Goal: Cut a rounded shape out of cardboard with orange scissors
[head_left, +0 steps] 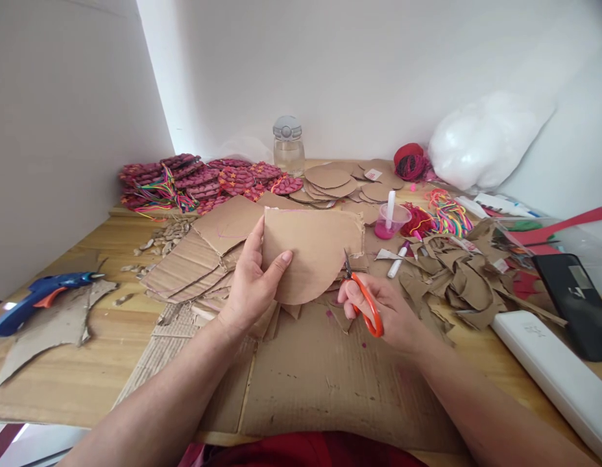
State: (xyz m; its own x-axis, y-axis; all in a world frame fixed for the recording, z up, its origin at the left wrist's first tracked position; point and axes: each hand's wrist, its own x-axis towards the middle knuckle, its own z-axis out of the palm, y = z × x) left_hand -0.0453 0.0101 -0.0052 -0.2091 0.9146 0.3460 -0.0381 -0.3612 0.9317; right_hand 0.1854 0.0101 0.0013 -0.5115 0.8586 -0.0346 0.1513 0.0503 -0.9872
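My left hand [257, 272] grips a piece of cardboard [308, 250] by its left side, thumb on the face towards me. The piece has a straight top and left edge and a rounded lower right edge. My right hand [379, 308] is closed around orange-handled scissors [366, 301]. Their dark blades touch or overlap the right edge of the cardboard, where a strip hangs partly cut. Beneath lie stacked cardboard pieces [184, 266], some with drawn lines, on a large cardboard sheet [325, 383].
At left lies a blue glue gun [43, 295] on a scrap. Behind are braided pink coasters [208, 181], a glass jar [288, 149] and cardboard discs [330, 178]. Cardboard offcuts [457, 272], a cup of pink liquid [391, 224], a phone [576, 301] and a white case [549, 370] occupy the right.
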